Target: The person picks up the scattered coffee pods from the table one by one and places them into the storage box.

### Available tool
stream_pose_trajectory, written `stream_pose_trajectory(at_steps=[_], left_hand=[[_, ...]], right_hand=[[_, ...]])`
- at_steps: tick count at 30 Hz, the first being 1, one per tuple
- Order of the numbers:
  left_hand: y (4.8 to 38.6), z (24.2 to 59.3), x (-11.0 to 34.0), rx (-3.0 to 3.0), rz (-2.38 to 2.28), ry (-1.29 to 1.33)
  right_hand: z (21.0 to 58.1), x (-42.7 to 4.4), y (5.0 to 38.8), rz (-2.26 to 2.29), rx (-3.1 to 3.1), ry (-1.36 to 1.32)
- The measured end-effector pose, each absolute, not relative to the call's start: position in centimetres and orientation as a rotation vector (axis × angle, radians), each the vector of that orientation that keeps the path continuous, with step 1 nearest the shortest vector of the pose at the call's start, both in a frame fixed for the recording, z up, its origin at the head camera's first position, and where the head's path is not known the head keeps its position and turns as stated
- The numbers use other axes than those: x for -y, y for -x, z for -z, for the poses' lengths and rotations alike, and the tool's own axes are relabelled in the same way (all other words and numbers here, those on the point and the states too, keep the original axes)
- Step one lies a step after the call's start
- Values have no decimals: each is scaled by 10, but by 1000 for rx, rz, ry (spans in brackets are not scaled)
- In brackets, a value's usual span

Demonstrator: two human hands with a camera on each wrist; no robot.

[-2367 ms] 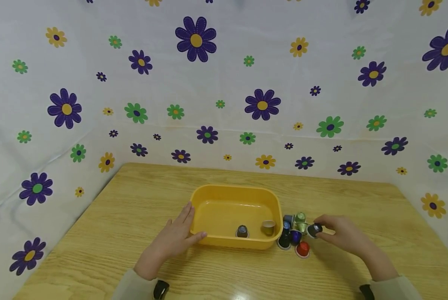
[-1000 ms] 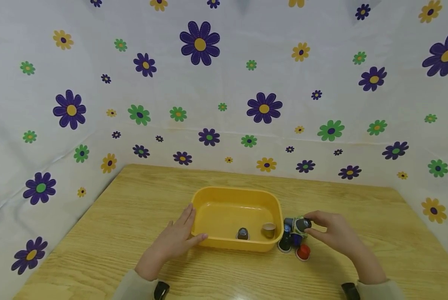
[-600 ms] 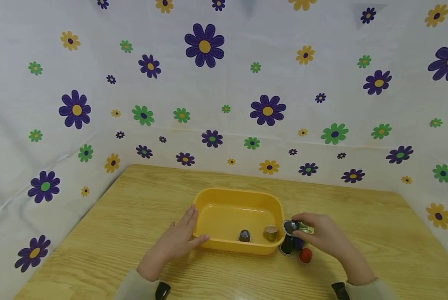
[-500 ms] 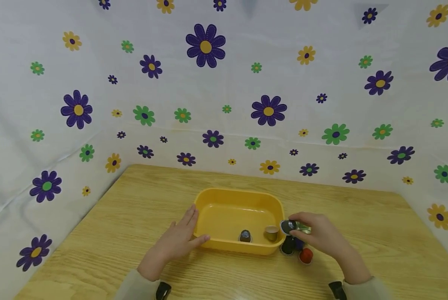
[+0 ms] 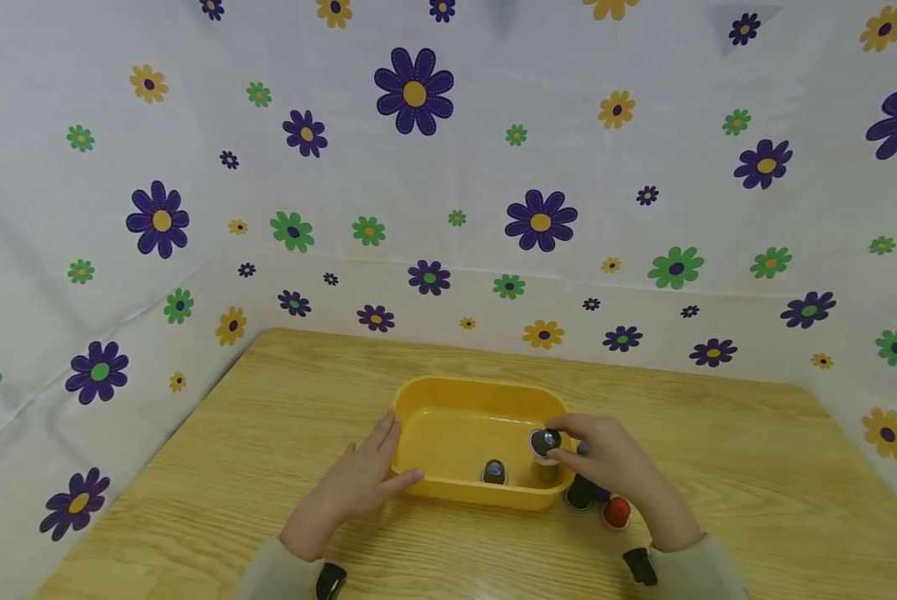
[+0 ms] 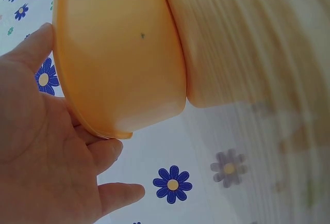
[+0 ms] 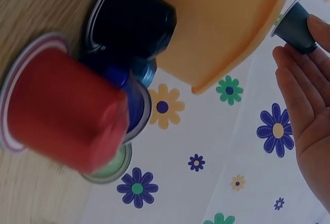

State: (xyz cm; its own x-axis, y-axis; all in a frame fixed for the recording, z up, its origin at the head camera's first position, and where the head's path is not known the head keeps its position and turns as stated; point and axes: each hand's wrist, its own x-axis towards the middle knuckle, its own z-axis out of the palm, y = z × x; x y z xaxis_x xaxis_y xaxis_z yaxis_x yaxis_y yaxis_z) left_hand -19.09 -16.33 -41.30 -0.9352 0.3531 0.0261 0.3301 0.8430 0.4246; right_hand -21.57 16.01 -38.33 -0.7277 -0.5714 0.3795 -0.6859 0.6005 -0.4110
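The right hand (image 5: 606, 457) pinches a dark green capsule (image 5: 544, 442), tilted, between thumb and fingertips, over the right end of the yellow tray (image 5: 478, 493). Whether this capsule touches the gold capsule (image 5: 546, 473) below it cannot be determined. The left hand (image 5: 358, 482) has its fingers extended against the tray's left end.

Progress, as judged from the layout: the gold capsule and a grey capsule (image 5: 494, 473) are inside the tray; the dark green one is not yet released. At least five are left outside, grouped beside the tray on the side toward the tabletop's right edge: red (image 5: 616, 512), black (image 7: 136, 20), blue (image 7: 117, 73), light blue (image 7: 144, 71) and pale green (image 7: 112, 165).

Surface: wood-grain tabletop (image 5: 283, 417), with the tray set in from its far edge. Surroundings: white flower-print sheeting (image 5: 448, 167) behind the far edge and along both sides.
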Motion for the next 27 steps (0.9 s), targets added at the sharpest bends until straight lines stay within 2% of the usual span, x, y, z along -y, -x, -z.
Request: stream_pose_trajectory(at_steps=[27], left_hand=[[192,416,164,-2989,-636,-556]], right_hand=[[392,-147,217,-825,2702,-1064]])
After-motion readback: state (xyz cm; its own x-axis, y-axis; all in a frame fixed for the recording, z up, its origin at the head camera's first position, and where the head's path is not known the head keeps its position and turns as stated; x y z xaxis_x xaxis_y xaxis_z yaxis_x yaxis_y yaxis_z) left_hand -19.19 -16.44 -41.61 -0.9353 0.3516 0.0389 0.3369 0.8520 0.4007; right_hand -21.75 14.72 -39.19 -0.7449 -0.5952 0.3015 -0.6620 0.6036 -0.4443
